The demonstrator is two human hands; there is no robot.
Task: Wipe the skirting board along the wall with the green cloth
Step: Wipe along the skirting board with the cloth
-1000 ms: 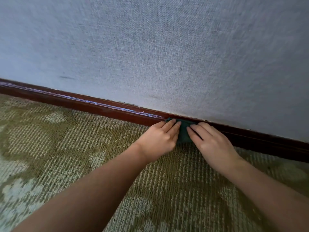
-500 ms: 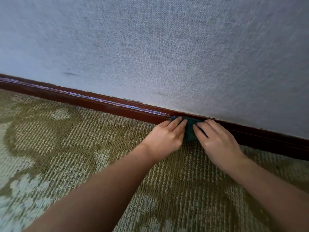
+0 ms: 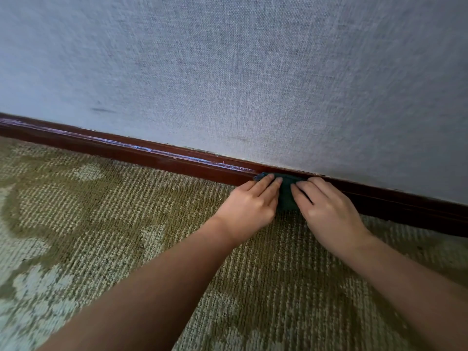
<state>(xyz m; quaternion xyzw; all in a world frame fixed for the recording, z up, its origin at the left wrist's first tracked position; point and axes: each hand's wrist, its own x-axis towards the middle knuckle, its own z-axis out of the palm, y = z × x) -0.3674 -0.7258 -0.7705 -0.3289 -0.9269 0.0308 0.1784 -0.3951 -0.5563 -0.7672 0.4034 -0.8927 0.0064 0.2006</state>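
Left hand, right hand (flat) on green cloth

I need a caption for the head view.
Left hand and right hand press a dark green cloth against the red-brown wooden skirting board.

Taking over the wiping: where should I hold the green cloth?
Likely its outer face, from the carpet side with flat fingers: the green cloth lies against the skirting board, leaving only that face free, as left hand and right hand press it.
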